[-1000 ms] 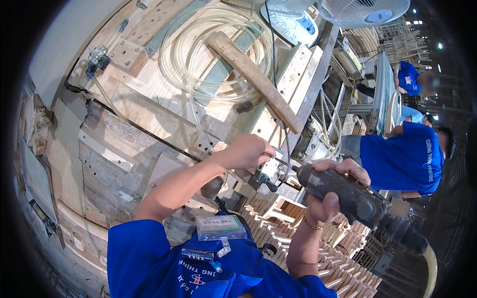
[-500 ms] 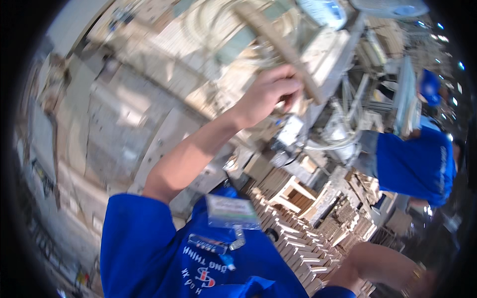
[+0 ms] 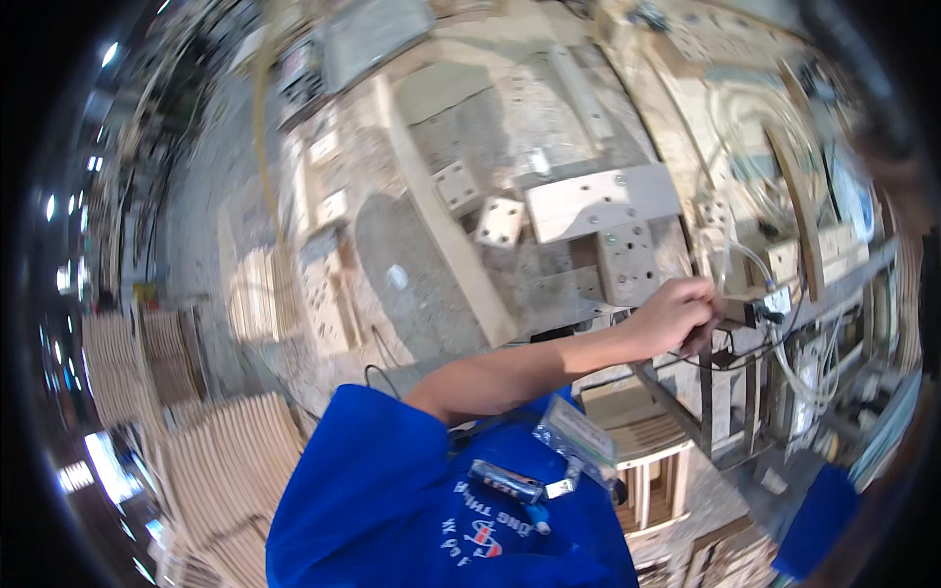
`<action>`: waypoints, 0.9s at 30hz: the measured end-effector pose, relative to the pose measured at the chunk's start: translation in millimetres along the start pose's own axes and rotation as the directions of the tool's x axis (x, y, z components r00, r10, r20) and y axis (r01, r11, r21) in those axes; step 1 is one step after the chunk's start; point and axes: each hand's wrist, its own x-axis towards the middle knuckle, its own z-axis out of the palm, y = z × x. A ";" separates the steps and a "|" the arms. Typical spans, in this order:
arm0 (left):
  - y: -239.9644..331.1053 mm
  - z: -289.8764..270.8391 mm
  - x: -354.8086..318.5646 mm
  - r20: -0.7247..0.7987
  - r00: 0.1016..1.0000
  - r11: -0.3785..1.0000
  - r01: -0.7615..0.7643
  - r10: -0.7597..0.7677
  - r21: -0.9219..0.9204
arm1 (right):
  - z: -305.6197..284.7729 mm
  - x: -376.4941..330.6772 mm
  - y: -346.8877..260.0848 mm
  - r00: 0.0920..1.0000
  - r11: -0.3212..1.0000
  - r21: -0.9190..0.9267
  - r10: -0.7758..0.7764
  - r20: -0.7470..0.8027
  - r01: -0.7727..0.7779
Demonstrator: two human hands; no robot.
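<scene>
My left hand (image 3: 676, 318) reaches across in front of my chest, its fingers curled closed. Whatever they hold, if anything, is hidden. It is nearest to a black fitting (image 3: 767, 313) and thin hoses at the edge of the worktable. Just beyond the hand lie a pale drilled board (image 3: 603, 201) and a drilled block (image 3: 627, 265) set against it. My right arm shows along the right rim, from a blue sleeve (image 3: 818, 514) upward. The right hand (image 3: 887, 171) is a dark smear there, its fingers not readable.
A long wooden strip (image 3: 441, 216) and small drilled blocks (image 3: 500, 222) lie on the grey table. A coiled clear hose (image 3: 765, 122) and a brown stick (image 3: 799, 206) are at the right. Stacked slats (image 3: 225, 461) stand lower left; a wooden frame (image 3: 657, 480) is below the left hand.
The view has swung left, so the hose coil and brown stick appear farther right. The left hand is now lower and away from the stick. The right arm has risen along the rim.
</scene>
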 end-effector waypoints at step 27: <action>90.0 -76.1 29.9 0.189 0.959 0.624 -0.281 0.211 0.730 | 248.8 -158.5 -65.2 0.860 0.821 0.334 0.507 -0.055 -0.463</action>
